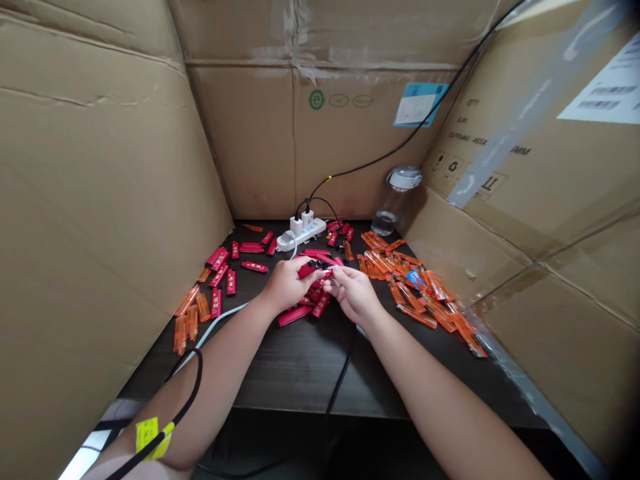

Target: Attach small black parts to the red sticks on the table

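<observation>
Red pieces [305,269] sit pinched in the left fingers [309,279] and right fingers [343,274].

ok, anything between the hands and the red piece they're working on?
Nothing visible. The left hand already holds the red piece; the right hand is right beside it, exact contact unclear. The white power strip lies beyond both hands, not in between.

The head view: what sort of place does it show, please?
Probably a makeshift work corner: a dark tabletop with cardboard on three sides, a plugged-in power strip, and many small red pieces and orange pieces.
</observation>
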### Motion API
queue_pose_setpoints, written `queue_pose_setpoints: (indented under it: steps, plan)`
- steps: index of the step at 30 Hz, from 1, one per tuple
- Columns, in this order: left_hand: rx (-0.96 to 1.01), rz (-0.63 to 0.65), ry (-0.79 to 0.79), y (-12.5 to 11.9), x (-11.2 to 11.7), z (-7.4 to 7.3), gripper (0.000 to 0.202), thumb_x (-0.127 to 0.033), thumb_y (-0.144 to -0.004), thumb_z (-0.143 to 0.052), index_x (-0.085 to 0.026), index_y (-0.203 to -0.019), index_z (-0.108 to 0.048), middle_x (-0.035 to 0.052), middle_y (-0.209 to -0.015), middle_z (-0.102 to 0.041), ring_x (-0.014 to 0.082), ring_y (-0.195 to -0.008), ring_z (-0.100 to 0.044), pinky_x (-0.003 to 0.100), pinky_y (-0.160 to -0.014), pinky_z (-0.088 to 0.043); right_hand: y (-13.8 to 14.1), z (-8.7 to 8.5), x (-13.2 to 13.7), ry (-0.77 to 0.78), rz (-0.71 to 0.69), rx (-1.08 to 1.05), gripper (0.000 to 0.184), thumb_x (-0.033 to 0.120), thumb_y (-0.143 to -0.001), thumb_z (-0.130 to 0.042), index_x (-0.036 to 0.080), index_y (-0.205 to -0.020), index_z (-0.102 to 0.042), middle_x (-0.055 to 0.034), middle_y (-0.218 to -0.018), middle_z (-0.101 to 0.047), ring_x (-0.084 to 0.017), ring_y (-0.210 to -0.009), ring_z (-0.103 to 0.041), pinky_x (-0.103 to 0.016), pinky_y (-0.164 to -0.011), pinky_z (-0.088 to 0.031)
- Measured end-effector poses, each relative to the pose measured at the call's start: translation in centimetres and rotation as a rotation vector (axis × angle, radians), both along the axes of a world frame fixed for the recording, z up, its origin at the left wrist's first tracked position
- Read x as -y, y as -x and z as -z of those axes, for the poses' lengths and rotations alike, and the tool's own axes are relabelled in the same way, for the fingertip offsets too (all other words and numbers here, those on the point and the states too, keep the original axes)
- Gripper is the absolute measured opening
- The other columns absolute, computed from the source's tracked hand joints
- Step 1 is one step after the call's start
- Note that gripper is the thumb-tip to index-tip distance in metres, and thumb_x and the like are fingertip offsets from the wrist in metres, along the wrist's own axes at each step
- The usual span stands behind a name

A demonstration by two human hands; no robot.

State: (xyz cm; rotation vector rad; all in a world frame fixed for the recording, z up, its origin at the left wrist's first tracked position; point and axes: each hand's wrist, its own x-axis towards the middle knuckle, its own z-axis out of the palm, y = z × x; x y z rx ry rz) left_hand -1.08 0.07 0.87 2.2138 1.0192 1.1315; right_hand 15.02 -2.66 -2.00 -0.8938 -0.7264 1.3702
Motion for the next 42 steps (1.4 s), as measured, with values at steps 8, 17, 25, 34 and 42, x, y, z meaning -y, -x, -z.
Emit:
queue_pose_setpoints:
  steps: [8, 17, 25, 34, 42]
  plan:
    - [0.2, -0.034, -0.129, -0.8, 0.8, 0.4, 0.019, -0.032, -0.081, -0.061, -0.016, -0.088, -0.068, 0.0059, -0.084, -0.071, 0.0153, -0.075, -0.064, 0.026, -0.073, -0.049, 0.8, -0.5, 0.3, 0.162, -0.069, -0.213, 0.007, 0.009, -0.079, -0.062, 0.012, -0.073, -0.066, -0.0027, -0.06, -0.066, -0.009, -0.053, -0.063, -0.015, -0.054, -0.058]
    - [0.492, -0.274, 0.073, -1.2, 0.0, 1.0, 0.028, -0.04, -0.078, -0.063, -0.014, -0.066, -0.062, -0.0017, -0.057, -0.058, 0.0107, -0.055, -0.053, 0.022, -0.057, -0.044, -0.2, 0.0, -0.1, 0.074, 0.053, -0.004, 0.014, 0.018, -0.065, -0.076, 0.013, -0.074, -0.066, -0.0012, -0.063, -0.067, -0.009, -0.053, -0.063, -0.019, -0.058, -0.058]
    - [0.075, -0.092, 0.004, -0.6, -1.6, 2.1, 0.02, -0.031, -0.078, -0.063, -0.015, -0.088, -0.07, 0.0066, -0.088, -0.068, 0.0172, -0.082, -0.062, 0.028, -0.079, -0.048, -2.3, 1.7, -1.7, -0.265, 0.381, 1.171, 0.015, 0.027, -0.076, -0.061, 0.017, -0.081, -0.072, -0.0068, -0.078, -0.072, -0.019, -0.07, -0.064, -0.036, -0.072, -0.053]
    - [-0.337, -0.183, 0.034, 1.1, -2.4, 2.2, 0.028, -0.025, -0.074, -0.064, -0.023, -0.102, -0.07, 0.0102, -0.1, -0.07, 0.0254, -0.09, -0.065, 0.034, -0.078, -0.049, -2.7, 1.1, -2.0, -0.508, 0.414, 1.339, 0.015, 0.023, -0.079, -0.059, 0.019, -0.076, -0.073, -0.0096, -0.089, -0.071, -0.023, -0.087, -0.061, -0.04, -0.086, -0.046]
    - [0.182, 0.059, 0.342, 0.0, -0.1, 0.0, 0.031, -0.029, -0.083, -0.056, -0.017, -0.11, -0.063, 0.007, -0.088, -0.069, 0.0173, -0.079, -0.064, 0.03, -0.073, -0.051, -1.4, -1.2, 0.8, -0.298, 0.217, 0.789, 0.027, 0.038, -0.075, -0.064, 0.017, -0.091, -0.07, -0.0069, -0.085, -0.07, -0.019, -0.075, -0.063, -0.033, -0.07, -0.051]
